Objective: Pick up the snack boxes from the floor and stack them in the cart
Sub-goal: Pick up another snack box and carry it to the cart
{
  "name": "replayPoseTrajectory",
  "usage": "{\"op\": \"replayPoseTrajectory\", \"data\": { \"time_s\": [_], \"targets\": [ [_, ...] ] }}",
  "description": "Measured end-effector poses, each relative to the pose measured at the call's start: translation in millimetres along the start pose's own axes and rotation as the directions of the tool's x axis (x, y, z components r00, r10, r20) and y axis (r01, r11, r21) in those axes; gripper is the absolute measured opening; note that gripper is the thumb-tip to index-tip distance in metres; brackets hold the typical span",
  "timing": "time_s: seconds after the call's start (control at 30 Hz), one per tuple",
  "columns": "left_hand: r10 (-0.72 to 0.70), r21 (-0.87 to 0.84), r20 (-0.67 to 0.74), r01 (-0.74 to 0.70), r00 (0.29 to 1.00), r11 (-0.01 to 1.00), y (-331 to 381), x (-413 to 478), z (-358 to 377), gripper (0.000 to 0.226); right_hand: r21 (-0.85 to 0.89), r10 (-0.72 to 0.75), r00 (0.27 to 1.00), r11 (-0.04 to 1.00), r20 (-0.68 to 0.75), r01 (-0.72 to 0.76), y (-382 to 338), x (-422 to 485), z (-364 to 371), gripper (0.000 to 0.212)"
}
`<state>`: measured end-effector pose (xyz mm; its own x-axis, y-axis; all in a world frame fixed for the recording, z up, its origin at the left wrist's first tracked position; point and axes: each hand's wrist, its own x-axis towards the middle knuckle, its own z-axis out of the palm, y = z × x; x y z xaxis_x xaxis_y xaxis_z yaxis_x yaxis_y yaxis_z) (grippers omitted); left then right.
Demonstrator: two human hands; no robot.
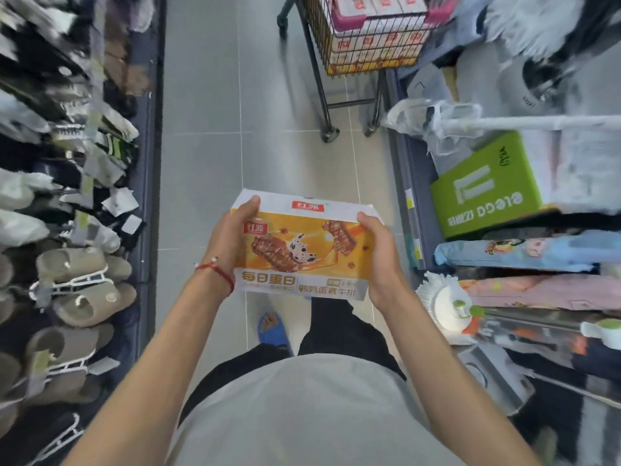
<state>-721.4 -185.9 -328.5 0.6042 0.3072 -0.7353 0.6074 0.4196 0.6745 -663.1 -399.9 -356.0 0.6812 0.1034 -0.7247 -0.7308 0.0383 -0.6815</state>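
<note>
I hold one orange and white snack box (302,250) at waist height over the aisle floor, its printed face up. My left hand (232,243) grips its left end and my right hand (381,260) grips its right end. Ahead, up the aisle, stands a black wire cart (366,55) with several similar snack boxes (376,45) stacked inside. The cart is well beyond arm's reach of the box.
A rack of slippers (77,290) and socks lines the left side. On the right, shelves hold a green carton (487,190), rolled mats and mop heads (443,304). The grey tiled aisle (255,129) runs between them toward the cart. My blue slipper (272,327) shows below the box.
</note>
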Motion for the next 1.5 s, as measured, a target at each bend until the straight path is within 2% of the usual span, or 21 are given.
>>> {"op": "replayPoseTrajectory", "data": {
  "time_s": [0.2,0.43,0.53,0.67,0.8,0.87,1.0,1.2,1.33,1.5],
  "targets": [
    [0.023,0.061,-0.021,-0.021,1.000,0.998,86.7,86.9,59.8,0.032,0.025,-0.031,0.999,0.999,-0.028,0.032,-87.1,89.4,4.9,0.059],
    [0.061,0.035,-0.074,-0.058,0.995,0.998,189.4,164.5,138.5,0.033,0.055,-0.082,0.995,0.995,-0.048,0.084,-202.5,176.5,3.7,0.056],
    [0.084,0.034,-0.067,-0.081,0.994,0.996,230.5,196.1,163.6,0.042,0.085,-0.113,0.992,0.990,-0.047,0.117,-249.4,207.7,8.0,0.056],
    [0.117,0.075,-0.051,-0.113,0.992,0.991,282.3,247.5,189.9,0.050,0.117,-0.139,0.988,0.982,-0.064,0.146,-303.9,250.4,19.7,0.039],
    [0.134,0.135,-0.038,-0.128,0.990,0.983,333.2,303.9,211.8,0.048,0.128,-0.147,0.983,0.979,-0.107,0.160,-349.5,296.6,40.1,0.049],
    [0.156,0.169,-0.038,-0.147,0.987,0.975,359.5,333.9,219.5,0.047,0.133,-0.156,0.979,0.976,-0.132,0.173,-372.9,319.9,52.1,0.046],
    [0.196,0.300,0.029,-0.196,0.980,0.934,413.9,389.9,233.2,0.047,0.184,-0.171,0.961,0.960,-0.219,0.213,-412.3,363.2,74.2,0.038],
    [0.222,0.422,0.118,-0.251,0.968,0.871,494.9,454.5,266.6,0.043,0.315,-0.154,0.936,0.914,-0.318,0.257,-455.5,420.4,98.3,0.057],
    [0.230,0.475,0.169,-0.283,0.959,0.833,527.2,484.9,299.8,0.036,0.437,-0.053,0.944,0.877,-0.326,0.201,-474.3,457.0,91.0,0.051],
    [0.213,0.538,0.183,-0.279,0.960,0.796,544.0,518.7,335.3,0.034,0.440,-0.037,0.953,0.881,-0.302,0.173,-498.7,495.8,74.5,0.055]
  ]
}}
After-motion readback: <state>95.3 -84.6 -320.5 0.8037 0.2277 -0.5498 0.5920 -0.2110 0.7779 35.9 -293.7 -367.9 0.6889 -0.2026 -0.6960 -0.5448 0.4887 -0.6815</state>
